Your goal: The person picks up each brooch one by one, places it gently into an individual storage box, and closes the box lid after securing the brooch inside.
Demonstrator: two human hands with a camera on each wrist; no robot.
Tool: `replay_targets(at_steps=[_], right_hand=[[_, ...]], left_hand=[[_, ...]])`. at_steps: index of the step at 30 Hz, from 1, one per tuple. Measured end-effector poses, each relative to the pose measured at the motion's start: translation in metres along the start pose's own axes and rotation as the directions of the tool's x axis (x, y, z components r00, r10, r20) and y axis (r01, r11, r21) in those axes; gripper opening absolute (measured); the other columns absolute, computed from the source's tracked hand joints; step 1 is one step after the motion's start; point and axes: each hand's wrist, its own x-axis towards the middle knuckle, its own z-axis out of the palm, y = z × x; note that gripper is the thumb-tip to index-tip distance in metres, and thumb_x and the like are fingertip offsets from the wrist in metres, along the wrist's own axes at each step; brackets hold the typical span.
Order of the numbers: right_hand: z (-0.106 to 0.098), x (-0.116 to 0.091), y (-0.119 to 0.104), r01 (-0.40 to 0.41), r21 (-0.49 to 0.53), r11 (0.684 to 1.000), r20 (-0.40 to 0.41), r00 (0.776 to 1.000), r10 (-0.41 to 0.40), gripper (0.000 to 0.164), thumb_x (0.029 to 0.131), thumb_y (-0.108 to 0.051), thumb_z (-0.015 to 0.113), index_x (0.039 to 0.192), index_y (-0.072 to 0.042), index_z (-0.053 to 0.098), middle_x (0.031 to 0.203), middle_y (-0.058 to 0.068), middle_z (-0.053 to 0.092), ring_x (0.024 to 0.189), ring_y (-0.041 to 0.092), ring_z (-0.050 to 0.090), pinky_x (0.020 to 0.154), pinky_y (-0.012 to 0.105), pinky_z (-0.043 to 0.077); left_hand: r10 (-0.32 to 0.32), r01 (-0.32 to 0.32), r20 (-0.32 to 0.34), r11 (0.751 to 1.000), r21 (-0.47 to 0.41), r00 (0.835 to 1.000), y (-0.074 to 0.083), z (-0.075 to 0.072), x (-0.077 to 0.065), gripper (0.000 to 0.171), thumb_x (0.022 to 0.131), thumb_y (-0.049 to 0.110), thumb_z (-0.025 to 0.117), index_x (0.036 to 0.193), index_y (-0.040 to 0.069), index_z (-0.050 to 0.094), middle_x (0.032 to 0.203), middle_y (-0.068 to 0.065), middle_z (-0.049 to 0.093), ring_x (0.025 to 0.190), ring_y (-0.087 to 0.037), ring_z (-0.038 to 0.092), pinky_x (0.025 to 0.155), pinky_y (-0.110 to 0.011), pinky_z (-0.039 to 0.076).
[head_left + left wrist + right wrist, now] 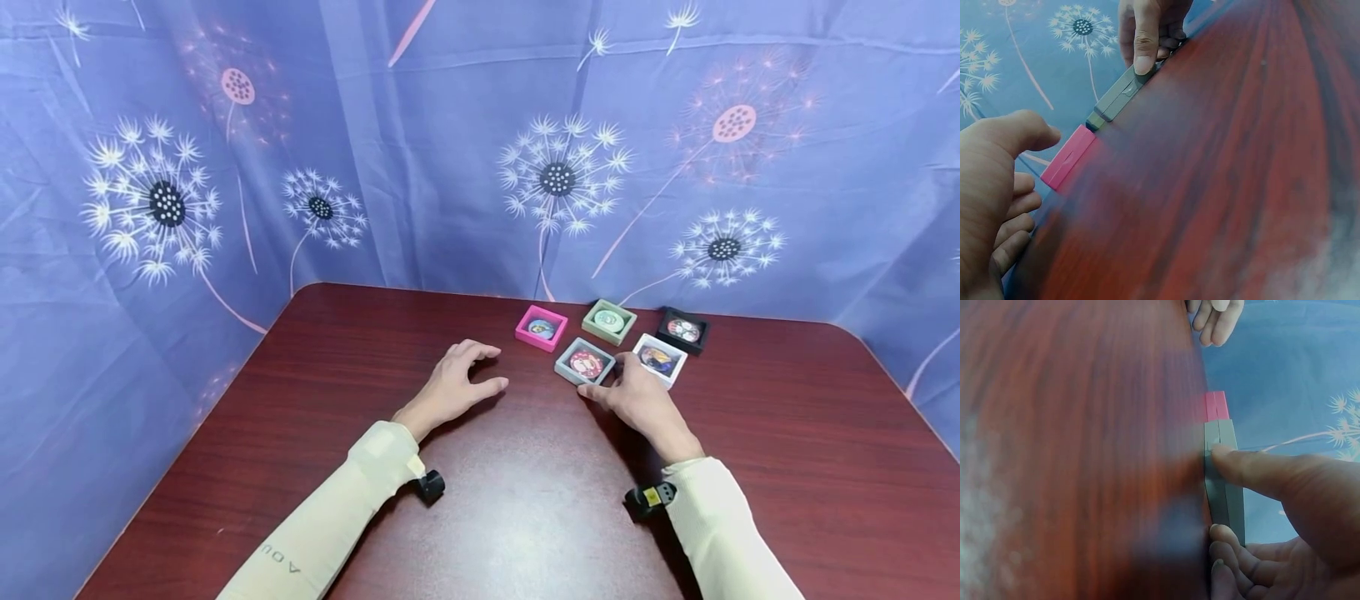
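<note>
My right hand (pixel 637 396) pinches the small grey square box (pixel 567 372) at its near right corner, thumb on the front side and fingers at the right side. A round red-and-white picture (pixel 587 363) shows inside that box. In the right wrist view the thumb (pixel 1244 465) lies against the grey side wall. My left hand (pixel 448 387) is held over the table to the left, thumb and fingers apart, with nothing in it. The pink box (pixel 538 340) is the box nearest to it.
A green box (pixel 609 336), a white box (pixel 676 367) and a black box (pixel 703 330) stand close around the grey one, each with a round picture inside. The dark red wooden table (pixel 480 517) reaches back to a blue dandelion-patterned curtain (pixel 450 167).
</note>
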Motion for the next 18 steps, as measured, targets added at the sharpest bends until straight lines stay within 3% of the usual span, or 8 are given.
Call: replay_targets(at_steps=[5,9,14,18], right_hand=[[0.002,-0.003,-0.001,0.008,0.000,1.000,-0.019,1.000,-0.008,0.092,0.093,-0.041,0.082,0.148,0.016,0.036,0.092,0.014,0.064,0.082,0.027,0.060,0.077,0.043,0.048],[0.004,-0.006,-0.005,0.039,-0.020,0.999,-0.104,0.994,-0.041,0.087,0.094,-0.040,0.081,0.145,0.016,0.039,0.098,0.022,0.066,0.089,0.035,0.063,0.086,0.053,0.051],[0.003,-0.008,-0.014,0.094,-0.047,0.994,-0.266,0.958,-0.103,0.068,0.100,-0.038,0.075,0.137,0.014,0.050,0.088,0.017,0.065,0.083,0.035,0.064,0.082,0.056,0.050],[0.001,-0.003,-0.023,0.161,-0.084,0.983,-0.316,0.932,-0.179,0.060,0.103,-0.036,0.071,0.131,0.014,0.056,0.098,0.023,0.065,0.093,0.040,0.064,0.086,0.058,0.050]], left_hand=[[-0.020,0.019,-0.025,1.000,-0.013,1.000,0.000,0.002,0.003,0.056,0.097,0.043,0.075,0.142,0.011,0.064,0.138,-0.004,0.061,0.134,-0.026,0.051,0.113,-0.047,0.041],[-0.070,0.068,-0.052,0.997,-0.041,0.996,0.001,0.003,0.006,0.064,0.098,0.051,0.071,0.146,0.011,0.061,0.146,-0.005,0.058,0.141,-0.027,0.045,0.117,-0.049,0.037],[-0.129,0.127,-0.069,0.991,-0.034,0.989,0.003,0.006,0.014,0.072,0.099,0.059,0.066,0.152,0.011,0.056,0.153,-0.006,0.052,0.145,-0.027,0.041,0.118,-0.052,0.035],[-0.121,0.124,-0.068,0.992,0.036,0.990,0.008,0.003,0.031,0.081,0.098,0.064,0.061,0.156,0.009,0.051,0.161,-0.010,0.046,0.150,-0.029,0.035,0.121,-0.052,0.031]])
